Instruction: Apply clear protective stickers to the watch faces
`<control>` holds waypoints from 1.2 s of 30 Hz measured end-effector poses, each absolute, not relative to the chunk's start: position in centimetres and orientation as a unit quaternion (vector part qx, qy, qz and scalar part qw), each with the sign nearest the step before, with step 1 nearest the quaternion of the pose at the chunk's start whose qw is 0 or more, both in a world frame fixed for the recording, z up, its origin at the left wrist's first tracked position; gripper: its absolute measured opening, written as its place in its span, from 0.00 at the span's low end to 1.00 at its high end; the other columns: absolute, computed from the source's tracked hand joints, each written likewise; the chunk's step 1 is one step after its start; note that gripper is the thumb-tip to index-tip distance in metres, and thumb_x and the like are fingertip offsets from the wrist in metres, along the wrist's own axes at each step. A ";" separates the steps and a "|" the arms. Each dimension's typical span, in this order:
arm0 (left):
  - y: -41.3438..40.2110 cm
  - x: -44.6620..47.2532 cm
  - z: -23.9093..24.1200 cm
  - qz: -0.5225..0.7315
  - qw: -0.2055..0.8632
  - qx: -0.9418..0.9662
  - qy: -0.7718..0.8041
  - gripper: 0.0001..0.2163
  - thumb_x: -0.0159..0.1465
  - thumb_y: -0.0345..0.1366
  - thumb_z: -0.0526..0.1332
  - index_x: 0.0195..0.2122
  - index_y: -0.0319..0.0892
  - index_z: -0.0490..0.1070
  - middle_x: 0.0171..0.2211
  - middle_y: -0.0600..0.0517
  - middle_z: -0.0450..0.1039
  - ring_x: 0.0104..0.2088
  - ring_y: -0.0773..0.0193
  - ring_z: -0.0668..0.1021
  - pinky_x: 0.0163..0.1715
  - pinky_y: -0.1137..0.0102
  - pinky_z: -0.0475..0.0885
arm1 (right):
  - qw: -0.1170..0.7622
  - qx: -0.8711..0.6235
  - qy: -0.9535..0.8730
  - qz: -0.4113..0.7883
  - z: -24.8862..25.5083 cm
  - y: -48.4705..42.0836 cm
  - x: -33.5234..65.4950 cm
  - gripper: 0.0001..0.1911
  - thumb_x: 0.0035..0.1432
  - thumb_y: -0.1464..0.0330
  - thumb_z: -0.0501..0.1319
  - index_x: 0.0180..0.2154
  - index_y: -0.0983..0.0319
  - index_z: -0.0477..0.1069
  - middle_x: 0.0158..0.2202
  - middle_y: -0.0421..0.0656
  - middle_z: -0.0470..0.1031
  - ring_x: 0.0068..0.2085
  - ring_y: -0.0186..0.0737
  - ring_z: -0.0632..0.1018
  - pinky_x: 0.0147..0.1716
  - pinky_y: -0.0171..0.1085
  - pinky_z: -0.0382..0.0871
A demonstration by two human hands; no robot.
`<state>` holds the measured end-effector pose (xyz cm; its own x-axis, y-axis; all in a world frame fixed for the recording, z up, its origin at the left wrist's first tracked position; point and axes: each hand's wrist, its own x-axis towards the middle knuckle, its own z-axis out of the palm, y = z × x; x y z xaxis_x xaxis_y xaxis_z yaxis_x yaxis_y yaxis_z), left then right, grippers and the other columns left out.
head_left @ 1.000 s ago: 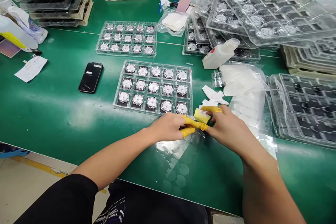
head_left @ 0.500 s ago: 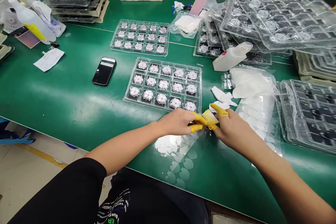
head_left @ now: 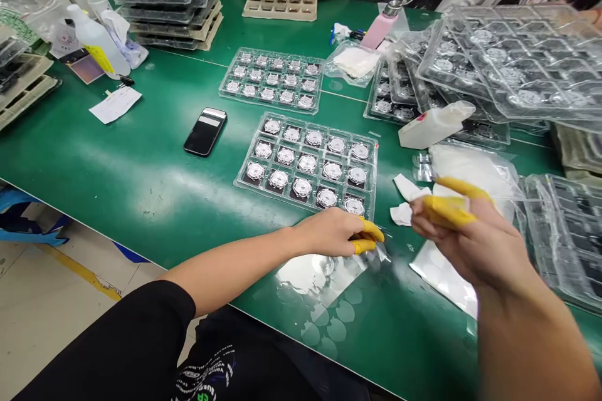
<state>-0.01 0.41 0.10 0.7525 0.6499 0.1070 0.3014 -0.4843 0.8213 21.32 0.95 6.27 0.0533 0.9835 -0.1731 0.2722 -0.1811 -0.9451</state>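
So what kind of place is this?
Probably a watch assembly or packing workshop: a clear tray of watch faces on a green table, more stacked trays, and yellow finger covers on the left hand.

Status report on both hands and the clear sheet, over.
Left hand rests on clear plastic sheet of round stickers. Right hand in the air, yellow-capped fingertips together, contents unclear. Clear tray of round silver watch dials close ahead.

Green table [head_left: 117, 163], watch-dial trays [head_left: 308, 163], black phone [head_left: 205, 131], paper slip [head_left: 115, 104], white bottle [head_left: 435, 125]
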 end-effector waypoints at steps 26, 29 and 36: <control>-0.1 0.1 0.2 0.202 0.396 0.840 0.312 0.13 0.73 0.36 0.62 0.55 0.41 0.81 0.45 0.49 0.86 0.44 0.62 0.86 0.46 0.70 0.79 | 0.355 -0.398 -0.844 0.052 -0.6 9.7 16.6 0.22 0.53 0.84 0.54 0.36 0.57 0.81 0.38 0.44 0.83 0.39 0.43 0.79 0.39 0.43 0.75; -0.1 0.0 0.4 0.193 0.398 0.838 0.318 0.13 0.74 0.36 0.62 0.55 0.42 0.81 0.45 0.50 0.86 0.43 0.63 0.86 0.45 0.70 0.79 | 0.383 -0.357 -0.850 0.052 -1.1 9.6 16.8 0.24 0.50 0.85 0.54 0.35 0.57 0.81 0.36 0.42 0.83 0.38 0.42 0.79 0.37 0.41 0.74; -0.1 0.0 0.3 0.199 0.406 0.833 0.319 0.13 0.74 0.36 0.61 0.55 0.42 0.81 0.45 0.50 0.86 0.44 0.63 0.86 0.46 0.70 0.79 | 0.454 -0.341 -0.822 0.055 -1.7 9.8 16.7 0.19 0.54 0.82 0.59 0.36 0.56 0.81 0.35 0.40 0.82 0.36 0.40 0.79 0.35 0.40 0.73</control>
<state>0.00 -0.14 0.30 0.7176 0.6926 0.0732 0.3689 -0.4670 0.8036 16.70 9.79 -1.72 -0.3559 0.6104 0.7076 0.5100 0.7614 -0.4002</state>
